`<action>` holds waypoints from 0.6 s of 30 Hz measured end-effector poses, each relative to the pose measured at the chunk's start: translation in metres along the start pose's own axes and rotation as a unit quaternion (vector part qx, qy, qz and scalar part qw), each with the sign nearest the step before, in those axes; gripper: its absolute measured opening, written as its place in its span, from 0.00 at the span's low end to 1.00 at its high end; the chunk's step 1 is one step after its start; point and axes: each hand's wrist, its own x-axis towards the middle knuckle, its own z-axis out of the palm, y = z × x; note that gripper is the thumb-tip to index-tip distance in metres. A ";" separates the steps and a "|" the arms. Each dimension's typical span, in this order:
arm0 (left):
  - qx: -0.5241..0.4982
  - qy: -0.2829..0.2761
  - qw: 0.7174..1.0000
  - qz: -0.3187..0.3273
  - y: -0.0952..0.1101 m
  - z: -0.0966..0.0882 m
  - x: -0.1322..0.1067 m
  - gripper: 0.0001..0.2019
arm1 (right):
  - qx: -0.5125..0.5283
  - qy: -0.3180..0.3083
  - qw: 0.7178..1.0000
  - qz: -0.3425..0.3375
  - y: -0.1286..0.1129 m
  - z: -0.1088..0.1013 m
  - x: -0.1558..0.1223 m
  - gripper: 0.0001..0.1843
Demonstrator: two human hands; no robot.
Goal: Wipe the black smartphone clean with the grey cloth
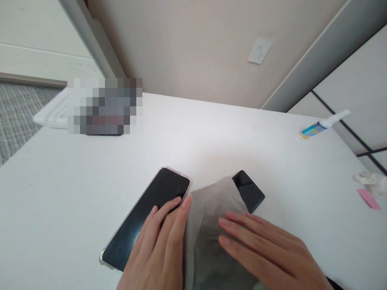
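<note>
Two hands, two phones, one cloth

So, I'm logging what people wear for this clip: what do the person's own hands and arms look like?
The slender bare left hand and slender bare right hand show no gloves, rings, watch or bracelets. The nails look short and unpainted. The forearms run out of frame. A black edge near the right wrist might be a cuff, but I cannot tell.

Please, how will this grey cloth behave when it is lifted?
The grey cloth is probably light and floppy, since it lies in soft folds under the right hand. It may slide easily off the black phone, whose glossy surface it partly covers.
</note>
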 end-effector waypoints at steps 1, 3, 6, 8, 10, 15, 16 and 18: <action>0.000 0.001 1.000 0.002 0.000 0.001 0.000 0.34 | -0.014 0.002 1.000 -0.007 0.001 0.002 -0.002 0.19; -0.008 -0.004 1.000 0.002 0.002 0.002 -0.001 0.32 | -0.049 -0.005 0.999 -0.018 0.005 0.007 -0.006 0.21; -0.038 -0.014 0.999 -0.016 0.005 0.002 0.001 0.32 | -0.103 -0.018 0.993 0.055 0.016 0.011 -0.012 0.32; -0.053 -0.019 0.998 -0.024 0.005 0.002 0.002 0.39 | -0.120 -0.019 0.987 0.102 0.019 0.011 -0.014 0.38; -0.055 -0.020 0.998 -0.026 0.004 0.002 0.002 0.40 | -0.115 -0.018 0.989 0.089 0.017 0.013 -0.014 0.39; -0.053 -0.020 0.998 -0.010 0.001 0.002 0.002 0.34 | -0.093 -0.025 0.995 0.004 0.011 0.017 -0.012 0.30; -0.054 -0.021 0.998 -0.016 0.002 0.002 0.002 0.35 | -0.102 -0.031 0.994 0.026 0.013 0.017 -0.014 0.35; -0.058 -0.022 0.998 -0.031 0.003 0.002 0.003 0.39 | -0.125 -0.043 0.987 0.090 0.018 0.017 -0.018 0.47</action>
